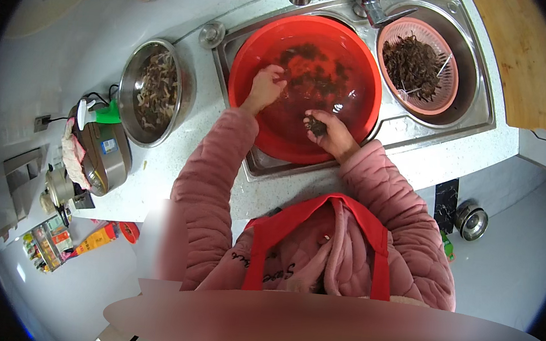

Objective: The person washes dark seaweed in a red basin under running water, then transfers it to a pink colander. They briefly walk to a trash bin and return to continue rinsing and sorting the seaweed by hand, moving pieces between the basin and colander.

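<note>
A red plastic basin (pixel 248 46) full of water sits over the left bowl of a steel sink. Dark brown, leafy-looking pieces (pixel 318 74) are scattered in the water, mostly toward the far side. My left hand (pixel 266 89) is over the basin's left side, fingers loosely curled and apart, with nothing visible in them. Near the basin's front right, my right hand (pixel 334 136) is closed around a small dark wet clump (pixel 315 125). To the right, a pink plastic strainer basket (pixel 444 95) stands in the other sink bowl. It holds a heap of similar dark strips (pixel 411 65).
On the left stands a steel bowl (pixel 182 99) of pale and brown pieces (pixel 158 87). Beside it are a green spray bottle (pixel 107 114) and a rice cooker (pixel 108 156). The faucet (pixel 372 8) rises behind the sink. A wooden board (pixel 531 61) lies at far right.
</note>
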The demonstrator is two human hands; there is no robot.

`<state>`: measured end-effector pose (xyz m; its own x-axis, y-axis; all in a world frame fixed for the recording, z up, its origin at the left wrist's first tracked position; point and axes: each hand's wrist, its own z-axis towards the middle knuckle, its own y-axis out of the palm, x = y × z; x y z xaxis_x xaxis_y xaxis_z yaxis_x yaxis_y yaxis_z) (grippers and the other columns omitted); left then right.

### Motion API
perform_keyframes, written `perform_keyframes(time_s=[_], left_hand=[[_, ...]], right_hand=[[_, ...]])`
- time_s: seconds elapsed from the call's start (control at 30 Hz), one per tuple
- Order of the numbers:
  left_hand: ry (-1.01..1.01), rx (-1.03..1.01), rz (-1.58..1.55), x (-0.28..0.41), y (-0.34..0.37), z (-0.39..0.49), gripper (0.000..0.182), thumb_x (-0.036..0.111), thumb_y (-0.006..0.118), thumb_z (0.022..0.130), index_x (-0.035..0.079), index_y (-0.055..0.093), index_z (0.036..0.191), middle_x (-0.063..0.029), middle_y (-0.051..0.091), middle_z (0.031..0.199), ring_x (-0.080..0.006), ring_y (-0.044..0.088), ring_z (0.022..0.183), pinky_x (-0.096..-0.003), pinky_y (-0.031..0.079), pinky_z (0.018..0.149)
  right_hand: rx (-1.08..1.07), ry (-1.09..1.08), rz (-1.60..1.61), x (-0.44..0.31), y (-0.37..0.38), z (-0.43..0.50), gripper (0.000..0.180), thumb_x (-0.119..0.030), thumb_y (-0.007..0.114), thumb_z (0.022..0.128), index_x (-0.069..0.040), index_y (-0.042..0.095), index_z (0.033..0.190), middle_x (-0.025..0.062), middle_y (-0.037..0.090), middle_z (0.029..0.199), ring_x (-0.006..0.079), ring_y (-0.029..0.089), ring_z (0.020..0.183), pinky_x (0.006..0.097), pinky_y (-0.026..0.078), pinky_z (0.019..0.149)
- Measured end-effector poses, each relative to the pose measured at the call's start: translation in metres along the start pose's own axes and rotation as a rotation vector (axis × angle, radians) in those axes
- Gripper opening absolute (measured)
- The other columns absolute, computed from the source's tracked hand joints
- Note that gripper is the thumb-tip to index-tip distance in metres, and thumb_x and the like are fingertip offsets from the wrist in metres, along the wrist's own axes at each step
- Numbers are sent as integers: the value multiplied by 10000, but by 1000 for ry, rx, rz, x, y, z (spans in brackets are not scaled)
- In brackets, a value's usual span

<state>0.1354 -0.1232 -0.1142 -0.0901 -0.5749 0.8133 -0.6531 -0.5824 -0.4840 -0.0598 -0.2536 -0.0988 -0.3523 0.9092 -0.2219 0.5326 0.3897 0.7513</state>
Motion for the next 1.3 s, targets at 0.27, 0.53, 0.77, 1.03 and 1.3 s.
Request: perform_keyframes(time_s=[0.27, 0.53, 0.77, 1.03, 1.3], left_hand=[[-85, 255, 444, -15, 25, 61, 617, 146, 761, 643, 47, 463, 1175, -250, 482, 1182, -389, 512, 1066, -429, 448, 884], [-155, 317, 342, 13, 59, 83, 609, 185, 788, 631, 54, 476, 1137, -279, 449, 1173, -417, 507, 1030, -432, 447, 873], [3, 297, 288, 23, 90, 93, 595, 206, 829, 569, 73, 527, 1064, -223, 511, 1089, -373, 528, 1004, -415, 458, 824], [141, 210, 328, 7, 109, 102, 370, 78, 737, 647, 55, 579, 980, -169, 600, 912, -333, 584, 871, -390, 473, 778], [-235, -67, -322, 24, 79, 74, 322, 5, 542, 823, 12, 519, 1145, -140, 599, 1035, -268, 598, 950, -365, 492, 801]], right_hand=[[14, 28, -22, -5, 6, -9, 158, -200, 519, 889, -94, 583, 988, 31, 593, 878, 131, 558, 799, 262, 464, 665], [-6, 23, 32, -8, 10, -9, 171, -187, 522, 892, -66, 587, 993, 41, 597, 869, 122, 565, 758, 245, 473, 619], [-61, 20, 51, -9, 10, -4, 178, -182, 516, 895, -53, 578, 1002, 48, 591, 876, 123, 563, 759, 252, 471, 619], [-62, 27, 46, -11, 13, -5, 182, -193, 516, 894, -60, 576, 1002, 30, 588, 869, 116, 558, 796, 248, 468, 631], [-14, 15, 26, -13, 13, -5, 172, -208, 519, 887, -80, 595, 973, 25, 598, 866, 123, 566, 787, 251, 459, 659]])
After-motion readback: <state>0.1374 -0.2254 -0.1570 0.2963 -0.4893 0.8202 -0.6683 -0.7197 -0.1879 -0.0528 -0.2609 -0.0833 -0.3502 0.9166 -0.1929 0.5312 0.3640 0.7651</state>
